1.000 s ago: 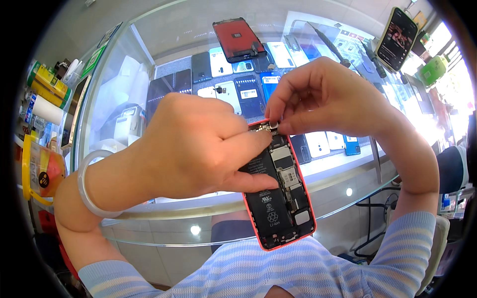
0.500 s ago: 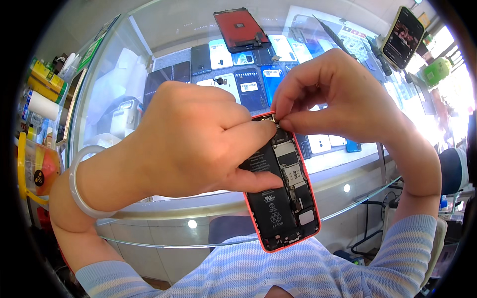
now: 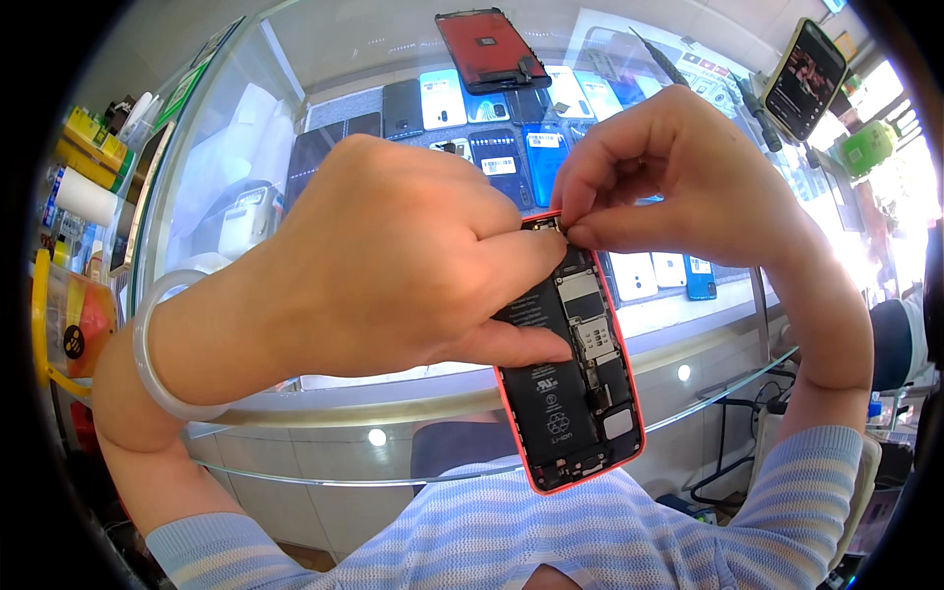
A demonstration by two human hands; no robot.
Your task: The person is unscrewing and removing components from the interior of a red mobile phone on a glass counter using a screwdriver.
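Head view: opened phone (image 3: 593,379) over surface's (image 3: 393,384) near edge, long axis running away. Left hand (image 3: 423,261) touches it, thumb and forefinger apart; right hand (image 3: 654,187) at far end, fingertips close, can't tell if gripping.

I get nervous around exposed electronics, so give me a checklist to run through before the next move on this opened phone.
1. Opened phone insides facing up: ok.
2. Battery seated flat: cannot tell; the left hand partly covers it.
3. Left thumb and a fingertip on the phone: ok.
4. Right hand at the phone's top end: ok; whether it pinches a part, cannot tell.
5. Support beneath the phone: cannot tell; its underside is hidden.
6. Red-backed screen assembly away from both hands: ok.
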